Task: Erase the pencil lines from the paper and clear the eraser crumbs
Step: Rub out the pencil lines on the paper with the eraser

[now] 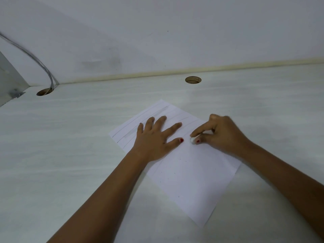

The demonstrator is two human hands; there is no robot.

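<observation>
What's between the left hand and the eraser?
Head view: only a narrow strip of bare paper separates the left hand, flat on the sheet, from the eraser pinched in the right hand.

You face a pale wood-grain desk (70, 155) set against a plain white wall (157, 32). A beige trim strip (157, 73) runs along the joint. Two round cable holes at the far edge: left hole (44, 92), right hole (193, 79). A grey cable (31, 55) drops into the left one. Light is soft and even.
</observation>
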